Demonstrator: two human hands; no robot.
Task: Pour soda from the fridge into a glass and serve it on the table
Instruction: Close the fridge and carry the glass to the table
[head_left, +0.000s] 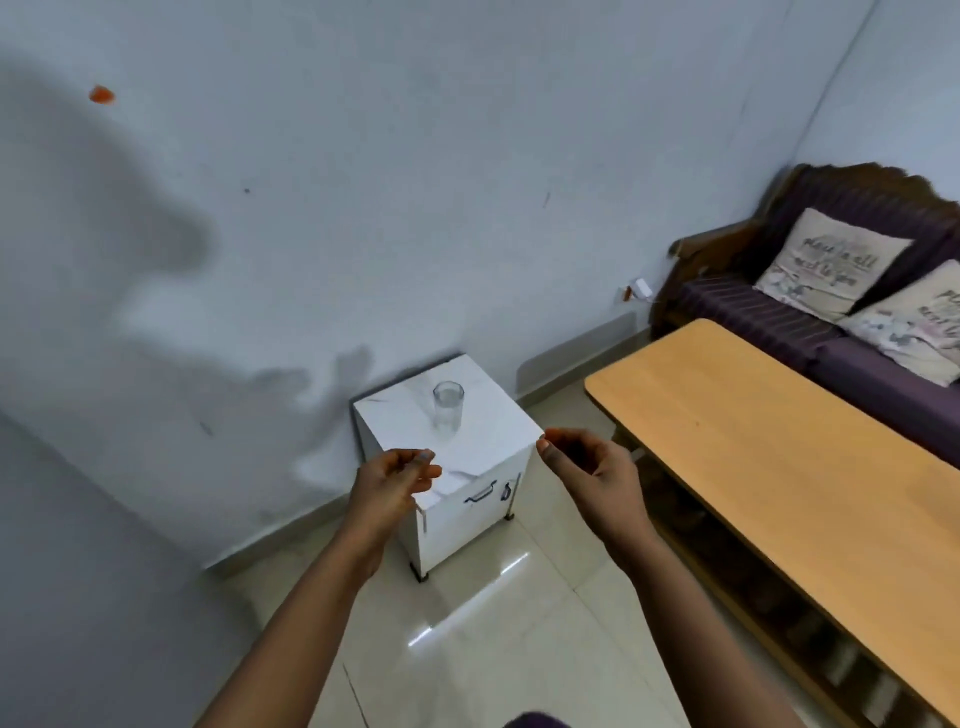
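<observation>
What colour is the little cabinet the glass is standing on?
White, with a faintly marbled top and dark handles; the cabinet shows clearly in the head view.

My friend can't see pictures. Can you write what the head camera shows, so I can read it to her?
Two empty hands, left hand and right hand, reach toward an empty-looking glass standing on a small white cabinet by the wall. A bare wooden table sits to the right, with a purple sofa holding two cushions behind it.

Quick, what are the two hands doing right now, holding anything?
Left hand: open, fingers loosely curled, holding nothing.
Right hand: open, fingers loosely curled, holding nothing.
The glass stands untouched on the white cabinet.
</observation>
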